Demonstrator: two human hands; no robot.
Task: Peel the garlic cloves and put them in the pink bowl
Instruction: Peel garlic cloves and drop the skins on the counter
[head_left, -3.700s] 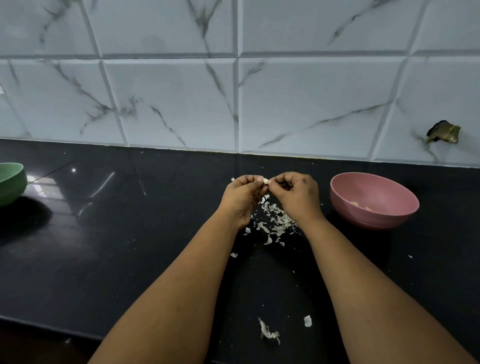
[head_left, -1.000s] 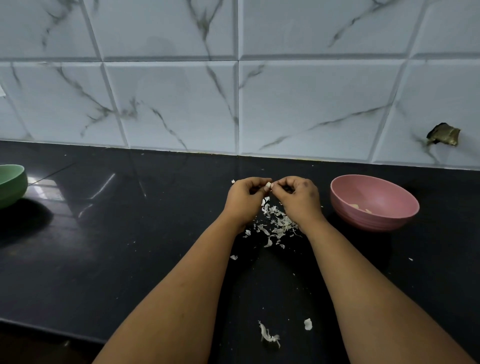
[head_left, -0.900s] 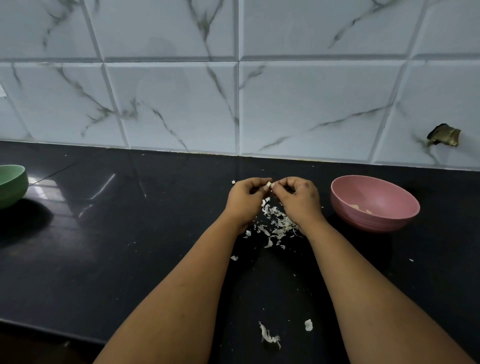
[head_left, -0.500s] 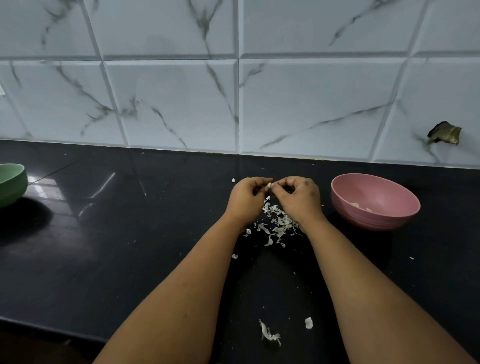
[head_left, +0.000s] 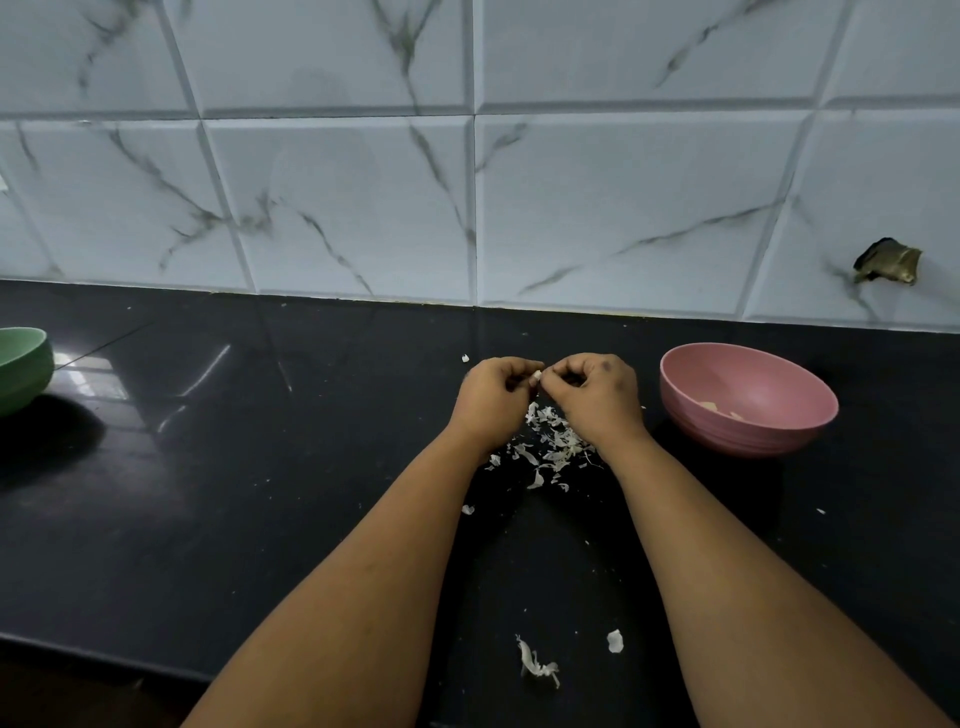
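- The garlic clove (head_left: 535, 375) is probably light, firm and a little slippery once bare; best pinched at its ends while the papery skin tears off.
- Only a small pale tip shows, held above the black counter (head_left: 260, 467).
- Left hand (head_left: 496, 397) and right hand (head_left: 597, 395) both pinch it with curled fingers.
- Skin flakes (head_left: 550, 441) lie below; the pink bowl (head_left: 748, 400) sits just right.

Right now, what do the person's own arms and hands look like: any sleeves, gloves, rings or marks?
Both forearms are bare to the bottom edge of the head view: no sleeves show. The left hand and right hand wear no gloves, and no ring, watch or bracelet is visible. The right hand has a small dark smudge near its knuckles.
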